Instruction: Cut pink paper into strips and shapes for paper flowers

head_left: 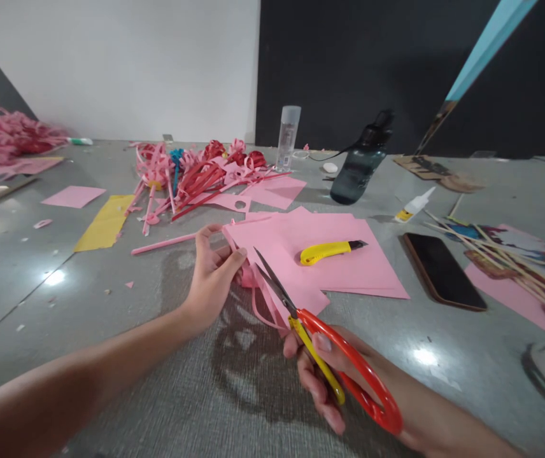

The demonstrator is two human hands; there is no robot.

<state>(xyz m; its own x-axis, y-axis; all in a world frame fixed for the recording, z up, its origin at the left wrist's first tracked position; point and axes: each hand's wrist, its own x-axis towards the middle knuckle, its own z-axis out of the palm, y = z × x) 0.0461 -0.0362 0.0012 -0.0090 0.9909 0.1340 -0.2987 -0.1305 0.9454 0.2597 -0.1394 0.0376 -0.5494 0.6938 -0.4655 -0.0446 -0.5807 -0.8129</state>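
Note:
My left hand [212,277] pinches the left edge of pink paper [277,245] between thumb and fingers. In my right hand [323,366] is a pair of scissors [296,312] with red and yellow handles. Their blades point up and left over the paper, close to my left thumb, and stand slightly apart. A narrow pink strip [263,312] curls below the paper edge. On the stacked pink sheets [372,270] lies a yellow box cutter [330,252]. Behind my left hand rests a pink paper stick [162,245].
Pink and red ribbon flowers [200,178] lie at the back, beside a yellow paper piece [105,222]. A clear bottle [288,140] and a dark water bottle [363,159] stand behind. To the right are a glue bottle [413,207], a phone [442,270] and thin wooden sticks [511,254].

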